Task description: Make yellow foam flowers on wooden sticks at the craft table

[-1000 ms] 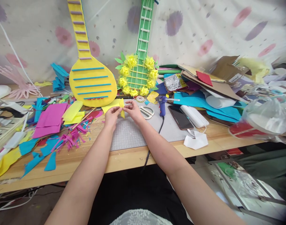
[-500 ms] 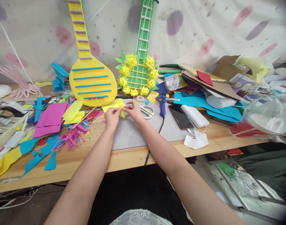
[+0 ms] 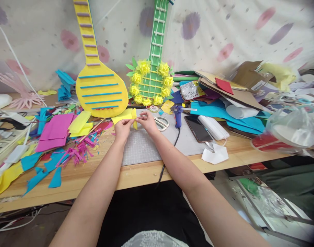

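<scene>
My left hand [image 3: 123, 128] and my right hand [image 3: 147, 122] meet above the grey cutting mat [image 3: 138, 147]. Between their pinched fingertips is a strip of yellow crepe paper [image 3: 134, 115], with its lower end hanging below the fingers. Both hands are closed on it. A larger yellow paper piece [image 3: 120, 116] lies just behind my left hand. White-handled scissors [image 3: 163, 124] rest on the mat beside my right hand, partly hidden by it. Behind stand a yellow paper-covered guitar shape [image 3: 101, 91] and a green one [image 3: 150, 87] ringed with yellow paper flowers.
A blue glue gun [image 3: 177, 118] stands right of the scissors, its cord crossing the table edge. Beyond it lie a phone [image 3: 197, 128] and a white power bank [image 3: 213, 127]. Magenta sheets [image 3: 55, 132] and blue scraps [image 3: 38, 178] cover the left side. A bagged red cup [image 3: 270, 142] sits far right.
Both hands keep their pinch on the yellow crepe paper, with only a slight shift of the fingers and the strip. The camera view has moved slightly; the other things stay put.
</scene>
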Motion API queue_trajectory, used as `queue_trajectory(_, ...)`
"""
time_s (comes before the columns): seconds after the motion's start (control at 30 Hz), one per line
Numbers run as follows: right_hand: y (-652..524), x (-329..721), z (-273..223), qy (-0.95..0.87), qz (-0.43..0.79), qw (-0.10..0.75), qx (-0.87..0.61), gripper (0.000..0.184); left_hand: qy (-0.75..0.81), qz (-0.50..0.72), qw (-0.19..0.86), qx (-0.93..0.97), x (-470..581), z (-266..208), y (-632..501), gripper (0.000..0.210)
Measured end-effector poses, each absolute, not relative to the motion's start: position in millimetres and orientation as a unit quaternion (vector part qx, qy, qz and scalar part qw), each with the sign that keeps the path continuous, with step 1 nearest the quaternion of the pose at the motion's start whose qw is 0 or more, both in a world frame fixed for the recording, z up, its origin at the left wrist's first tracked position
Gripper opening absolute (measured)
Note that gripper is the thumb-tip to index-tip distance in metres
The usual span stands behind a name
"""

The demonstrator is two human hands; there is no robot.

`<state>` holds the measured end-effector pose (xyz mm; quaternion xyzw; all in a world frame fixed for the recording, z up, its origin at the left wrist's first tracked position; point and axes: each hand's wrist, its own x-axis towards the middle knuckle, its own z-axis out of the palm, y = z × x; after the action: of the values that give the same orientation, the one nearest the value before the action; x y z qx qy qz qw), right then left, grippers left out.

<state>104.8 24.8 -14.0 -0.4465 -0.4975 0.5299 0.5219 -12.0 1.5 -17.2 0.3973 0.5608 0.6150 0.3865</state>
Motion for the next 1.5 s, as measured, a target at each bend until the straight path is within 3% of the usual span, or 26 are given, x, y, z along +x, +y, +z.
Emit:
queue_trajectory(0.3, 25.6, 106.9, -12.3, -0.488, 0.534, 0.535, -0.435, 0.046, 0.548, 0.589, 0.413, 0.427, -11.6, -19.7, 3.2, 0.036)
queue_trajectory(0.57, 23.1, 109.5, -12.5, -0.503, 0.546, 0.503, -0.442, 0.042, 0.56, 0.607, 0.412, 0.385, -8.4, -16.0, -0.4, 0.026)
queue_trajectory(0.97, 23.9, 115.8, -9.4, -0.464, 0.618, 0.496, -0.396, 0.057, 0.541, 0.582, 0.477, 0.376, -11.6, -7.7, -1.8, 0.029)
queue_trajectory(1.23, 18.5, 117.7, -4.2, -0.483, 0.605, 0.497, -0.392, 0.043, 0.496, 0.561, 0.55, 0.37, -13.2, -4.6, -1.6, 0.029)
queue_trajectory(1.5, 21.1, 125.1, -3.9, -0.595, 0.49, 0.517, -0.373, 0.024, 0.424, 0.478, 0.672, 0.375, -18.2, 1.2, -9.0, 0.022)
